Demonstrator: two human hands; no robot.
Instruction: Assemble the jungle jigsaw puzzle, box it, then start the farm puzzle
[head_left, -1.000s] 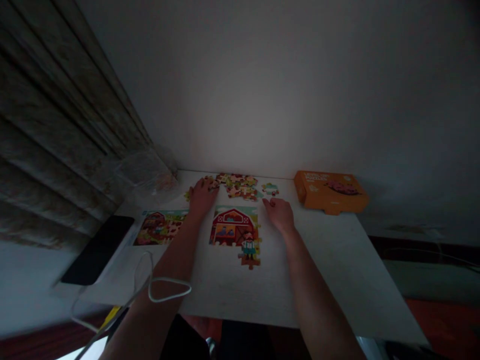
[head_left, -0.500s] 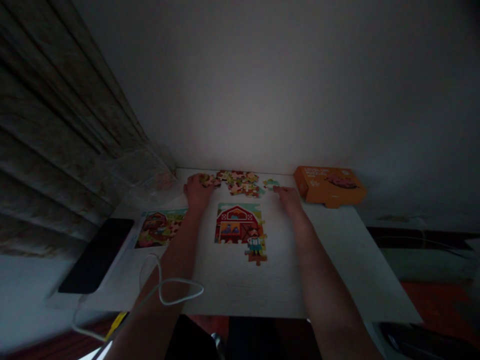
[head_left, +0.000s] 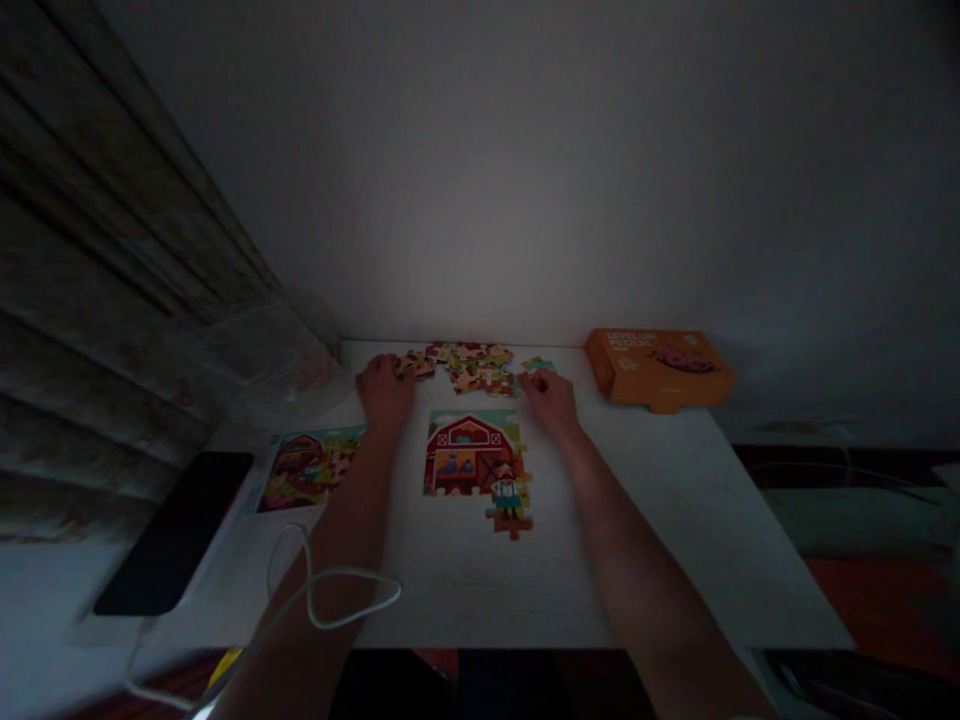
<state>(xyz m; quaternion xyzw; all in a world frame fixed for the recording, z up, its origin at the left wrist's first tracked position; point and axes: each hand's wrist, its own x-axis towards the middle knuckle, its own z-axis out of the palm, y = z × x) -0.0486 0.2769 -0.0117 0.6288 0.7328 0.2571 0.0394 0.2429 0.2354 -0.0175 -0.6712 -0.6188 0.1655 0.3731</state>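
One left hand (head_left: 385, 392) touching loose puzzle pieces (head_left: 472, 367), one right hand (head_left: 548, 398) beside teal piece (head_left: 538, 365), grips unclear

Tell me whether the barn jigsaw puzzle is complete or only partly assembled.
Partly assembled: the barn jigsaw puzzle has a ragged lower right edge, and a heap of loose pieces lies beyond it.

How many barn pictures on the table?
2. One is the partly built jigsaw puzzle in the middle of the table. The other is a printed picture left of the left forearm. Any among the loose pieces can't be told.
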